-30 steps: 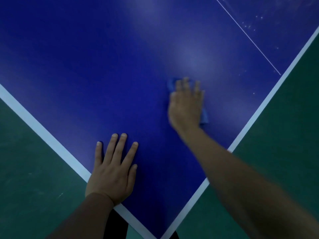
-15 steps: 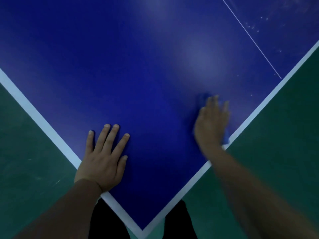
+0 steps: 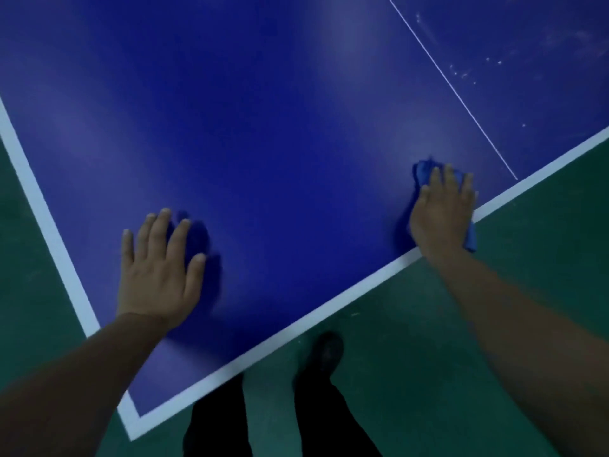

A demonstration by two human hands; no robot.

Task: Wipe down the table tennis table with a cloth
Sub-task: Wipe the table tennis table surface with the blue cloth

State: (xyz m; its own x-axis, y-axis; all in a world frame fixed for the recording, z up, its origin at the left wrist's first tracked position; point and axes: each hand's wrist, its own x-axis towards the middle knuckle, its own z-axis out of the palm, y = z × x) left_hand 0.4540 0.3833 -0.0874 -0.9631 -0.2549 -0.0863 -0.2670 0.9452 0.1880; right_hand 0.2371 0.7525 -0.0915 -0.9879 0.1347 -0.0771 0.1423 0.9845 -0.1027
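Observation:
I look down at a corner of the blue table tennis table (image 3: 280, 143) with white edge lines. My right hand (image 3: 441, 209) lies flat, fingers straight, pressing a blue cloth (image 3: 423, 171) against the top at the near right edge. The cloth shows beyond the fingertips, and a fold of it hangs over the edge beside the wrist. My left hand (image 3: 158, 268) rests flat on the table near the left edge, fingers spread, holding nothing.
The thin white centre line (image 3: 451, 90) runs toward the right edge, with pale smudges and specks (image 3: 468, 72) on the surface beyond it. Green floor (image 3: 543, 275) surrounds the corner. My dark trousers and a shoe (image 3: 324, 354) stand just below the table edge.
My right hand slid the cloth to the right and toward the near edge, where it now overhangs. The view shifted, and my left hand stayed flat on the table.

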